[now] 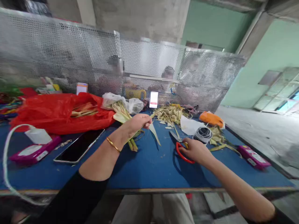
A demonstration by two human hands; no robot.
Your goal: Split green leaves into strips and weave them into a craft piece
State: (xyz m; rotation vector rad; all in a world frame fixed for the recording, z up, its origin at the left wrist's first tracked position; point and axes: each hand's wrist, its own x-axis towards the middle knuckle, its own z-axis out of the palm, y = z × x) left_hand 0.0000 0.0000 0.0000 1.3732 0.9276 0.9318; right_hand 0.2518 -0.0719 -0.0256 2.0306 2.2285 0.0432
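Observation:
My left hand [140,121] is closed in a pinch on a pale green strip of corn husk [154,133], whose pointed end hangs down to the right above the table. Red-handled scissors [181,152] are in my right hand [196,151], blades pointing up and to the left. A thin strip of husk [176,130] is beside the blades; whether they touch it I cannot tell. Behind my left wrist lies a bundle of husks [132,144], partly covered by my forearm. Beyond the scissors sits a heap of dry, cut husk pieces [171,113].
A red plastic bag [51,107] with husks lies at the left, near a dark phone [80,146] and a purple pack [39,152]. At the right are coiled grey wire [202,134], an orange bag [211,119] and another purple pack [254,157]. Perforated metal sheeting [144,62] closes the back.

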